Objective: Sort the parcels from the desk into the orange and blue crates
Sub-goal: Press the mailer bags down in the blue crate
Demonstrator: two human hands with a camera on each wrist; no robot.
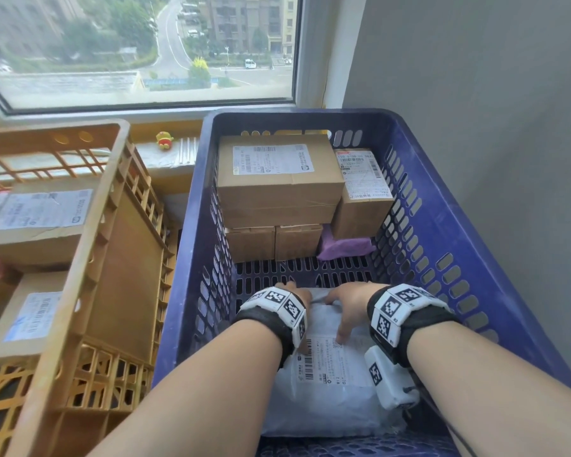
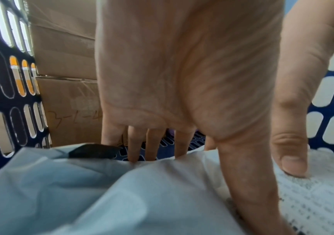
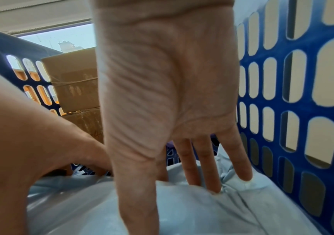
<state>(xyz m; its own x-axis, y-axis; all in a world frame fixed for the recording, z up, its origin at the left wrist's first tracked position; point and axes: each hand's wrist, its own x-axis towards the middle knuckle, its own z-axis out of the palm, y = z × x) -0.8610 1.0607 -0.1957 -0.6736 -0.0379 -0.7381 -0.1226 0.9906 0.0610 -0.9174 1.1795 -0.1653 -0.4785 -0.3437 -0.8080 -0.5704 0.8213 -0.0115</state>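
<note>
A pale blue-grey plastic mailer parcel (image 1: pixel 330 400) (image 2: pixel 81 198) (image 3: pixel 222 214) with a white shipping label lies at the near end of the blue crate (image 1: pixel 192 225). Both hands are down inside the crate on it. My left hand (image 1: pixel 295 291) (image 2: pixel 182 119) reaches with straight fingers over the parcel's far edge, its thumb resting on top. My right hand (image 1: pixel 346 301) (image 3: pixel 172 111) lies beside it, straight fingertips pressing into the plastic and the thumb on the label. The orange crate (image 1: pixel 89 258) stands to the left.
Cardboard boxes (image 1: pixel 277 179) (image 1: pixel 363 199) are stacked at the blue crate's far end, with a purple bag (image 1: pixel 343 247) under one. The orange crate holds labelled boxes (image 1: pixel 37 222) (image 1: pixel 23 321). A yellow toy (image 1: pixel 164 140) sits on the window sill. A grey wall is close on the right.
</note>
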